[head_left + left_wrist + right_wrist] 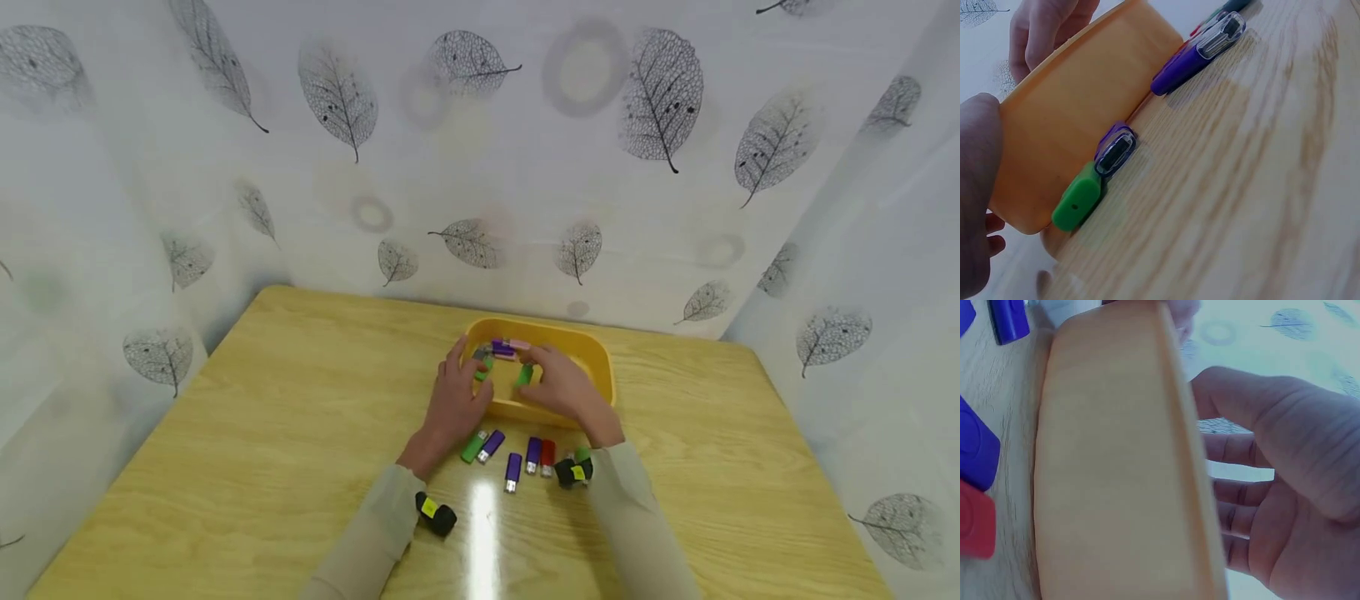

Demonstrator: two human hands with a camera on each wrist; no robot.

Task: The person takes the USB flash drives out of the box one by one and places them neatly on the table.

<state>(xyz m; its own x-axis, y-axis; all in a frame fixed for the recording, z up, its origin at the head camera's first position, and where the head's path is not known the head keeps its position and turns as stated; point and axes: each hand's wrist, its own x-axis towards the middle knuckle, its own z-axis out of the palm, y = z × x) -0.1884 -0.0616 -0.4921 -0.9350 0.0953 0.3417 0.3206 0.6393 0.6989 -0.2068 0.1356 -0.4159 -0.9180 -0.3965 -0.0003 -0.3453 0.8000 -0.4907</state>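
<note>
A yellow plastic tray holds several USB flash drives: a purple one, a pink one and green ones. My left hand grips the tray's left end, with fingers outside the wall and the thumb at the front rim; beside it inside lies a green flash drive. Reaching over the front rim, my right hand pinches another green flash drive between thumb and fingers. In the right wrist view the tray wall hides those fingertips.
In front of the tray lie a green drive, purple drives, and a red drive, with more partly behind the right wrist strap. Leaf-printed curtains enclose the wooden table.
</note>
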